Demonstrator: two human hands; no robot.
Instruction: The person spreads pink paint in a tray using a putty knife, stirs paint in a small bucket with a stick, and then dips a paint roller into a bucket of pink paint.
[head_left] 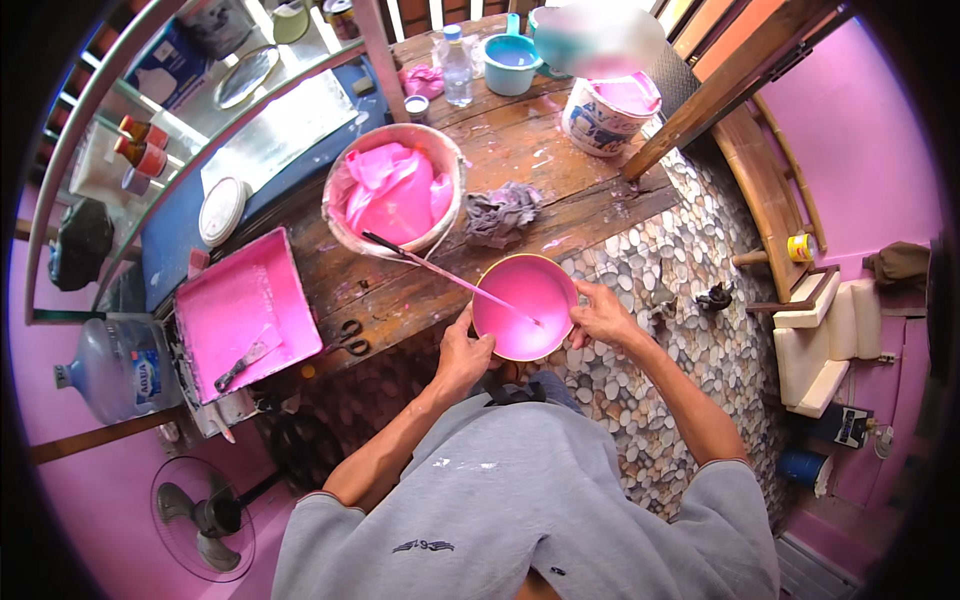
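Note:
Between my two hands is a round bowl (500,343) with a yellowish rim and pink paint inside. My left hand (466,352) grips its left side, the thumb near the rim. On the right side my right hand (602,316) holds the rim with its fingers closed. A long thin stick (450,276), dark at its upper end and smeared pink, leans across the rim with its tip in the paint. Just beyond the bowl lies a crumpled grey rag (502,213). To the left stands a bucket (455,170) holding pink paint and a pink plastic sheet.
A pink-coated paint tray (215,300) with a putty knife (248,358) lies left, beside black-handled scissors (350,338). Farther back on the wooden table (510,130) are a water bottle (457,75), a teal dipper (510,75) and a paint pail (595,125). A wooden post (720,95) rises at right.

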